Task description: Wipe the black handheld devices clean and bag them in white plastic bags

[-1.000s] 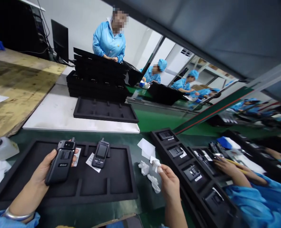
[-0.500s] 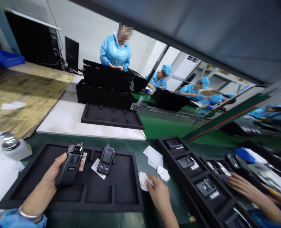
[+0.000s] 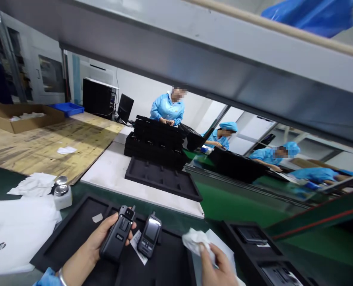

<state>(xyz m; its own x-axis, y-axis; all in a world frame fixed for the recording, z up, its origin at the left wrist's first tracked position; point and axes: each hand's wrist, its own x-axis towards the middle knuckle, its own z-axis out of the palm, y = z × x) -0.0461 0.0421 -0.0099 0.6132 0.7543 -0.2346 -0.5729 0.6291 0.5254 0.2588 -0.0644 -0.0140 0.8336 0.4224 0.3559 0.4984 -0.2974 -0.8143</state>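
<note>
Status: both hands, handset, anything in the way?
Left hand holds handset, back toward camera. Right hand pinches crumpled white tissue. Second handset lies screen up in black tray, between the hands. Nothing visibly blocking either hand.

the lettered handset (image 3: 115, 243) had a back of dark plastic, mostly matt, with a small glossy window near its top. the second handset (image 3: 149, 235) had a smooth, shiny screen in a duller plastic case. the tray (image 3: 170, 266) looked like matt black foam. the tissue (image 3: 194, 238) was crumpled and soft, either paper or thin cloth. the slip (image 3: 139, 254) looked like paper. the bottle (image 3: 64, 201) was pale plastic with a lid (image 3: 61, 190) of polished metal; the bracelet (image 3: 62, 277) was bright, smooth metal too. the board (image 3: 87, 135) was stained, matt wood, the box (image 3: 21, 126) dull cardboard, the bin (image 3: 70, 109) smooth blue plastic. the overhead shelf (image 3: 152, 59) showed a smooth grey underside with a faint sheen.
</note>
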